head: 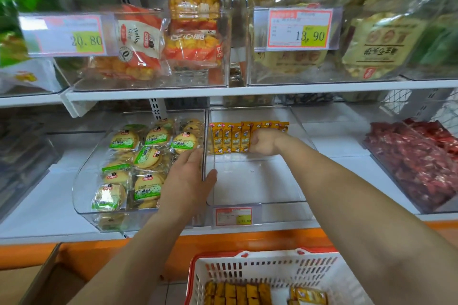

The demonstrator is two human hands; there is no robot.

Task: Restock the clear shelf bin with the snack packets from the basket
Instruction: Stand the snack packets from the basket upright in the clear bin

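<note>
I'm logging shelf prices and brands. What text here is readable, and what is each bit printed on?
"20.80": left upper price tag.
"13.90": right upper price tag.
"Hollow Crisp": white-and-orange packet.
Too blurred to read: the small tag on the clear bin.
Too small to read: the print on the yellow packets.

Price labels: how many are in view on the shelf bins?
3. One price label on the upper-left bin, one on the upper-right bin, one on the front of the clear shelf bin below. Blurred edges may hide more.
</note>
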